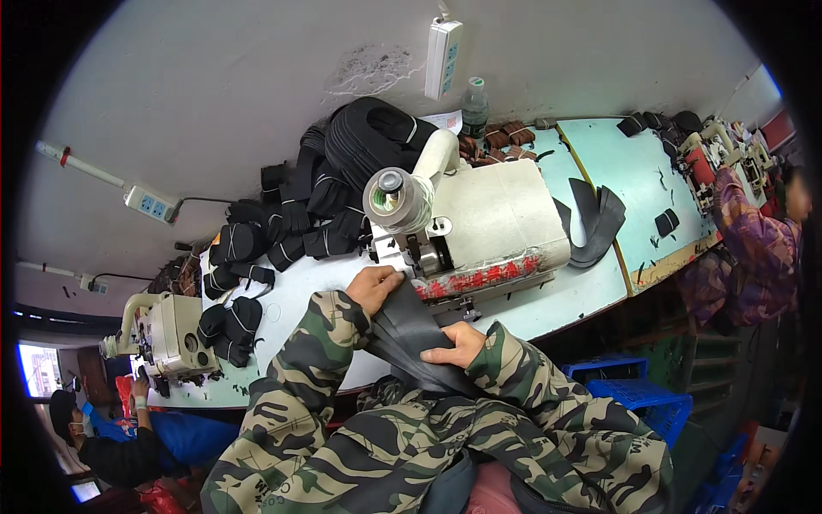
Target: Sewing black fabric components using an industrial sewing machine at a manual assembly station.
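My left hand (374, 289) is closed, pinching the upper end of several flat black strips (413, 330) just in front of a cream industrial machine (497, 214) that resembles a sewing machine. Lower down, my right hand (458, 345) grips the same strips with its thumb on top and fingers hidden underneath. The strips fan out between my hands and hang toward my lap. A clear round cup (396, 201) sits on top of the machine's front part. To the machine's right lies another loose bunch of curved black strips (595, 224).
Tied black bundles (330, 193) crowd the table's left and back. A plastic bottle (474, 107) and brown bundles (511, 134) stand behind the machine. Blue crates (642, 403) are at lower right. One co-worker (758, 236) is at right, another (116, 445) at left by a second machine (175, 334).
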`<state>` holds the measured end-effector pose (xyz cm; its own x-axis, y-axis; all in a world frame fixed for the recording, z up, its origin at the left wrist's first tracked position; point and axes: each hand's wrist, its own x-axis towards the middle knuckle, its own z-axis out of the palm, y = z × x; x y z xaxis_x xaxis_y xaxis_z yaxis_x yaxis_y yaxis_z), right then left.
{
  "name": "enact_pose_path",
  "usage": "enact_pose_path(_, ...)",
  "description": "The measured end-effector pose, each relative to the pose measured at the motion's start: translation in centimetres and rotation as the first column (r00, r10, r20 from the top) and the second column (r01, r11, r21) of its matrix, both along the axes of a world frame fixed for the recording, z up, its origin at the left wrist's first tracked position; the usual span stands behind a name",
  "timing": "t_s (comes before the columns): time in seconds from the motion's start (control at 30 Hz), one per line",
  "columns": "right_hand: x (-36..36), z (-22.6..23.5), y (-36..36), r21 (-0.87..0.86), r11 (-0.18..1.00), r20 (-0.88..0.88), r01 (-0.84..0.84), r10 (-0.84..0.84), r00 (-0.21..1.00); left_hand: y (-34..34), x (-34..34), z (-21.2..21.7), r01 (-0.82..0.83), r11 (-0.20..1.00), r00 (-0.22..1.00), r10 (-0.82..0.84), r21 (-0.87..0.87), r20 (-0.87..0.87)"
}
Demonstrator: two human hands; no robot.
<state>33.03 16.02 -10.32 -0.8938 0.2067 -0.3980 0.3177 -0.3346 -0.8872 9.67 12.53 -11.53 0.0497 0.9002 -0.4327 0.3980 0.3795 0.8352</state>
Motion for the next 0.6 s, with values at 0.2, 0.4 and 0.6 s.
enact_pose_path(0.2, 0.7, -0.8, 0.0, 0.047, 0.998, -0.065, 0.038, -0.035, 0.997, -0.4, 0.1, 0.4, -0.041, 0.999, 0.999, 0.041, 0.019, 0.032)
enact_pose_path(0.4, -0.5, -2.2, -0.9, 0.178, 0.978, -0.023, 0.106, -0.103, 0.994, -0.4, 0.3, 0.0, -0.124, 0.976, 0.974, 0.154, 0.179, -0.166)
enact_pose_path(0.6, -3.0, -1.1, -1.6, 0.123, 0.967, 0.001, 0.222, -0.224, 0.975, 3.6, 0.8, 0.9, 0.026, 0.995, 0.925, 0.011, 0.092, -0.379)
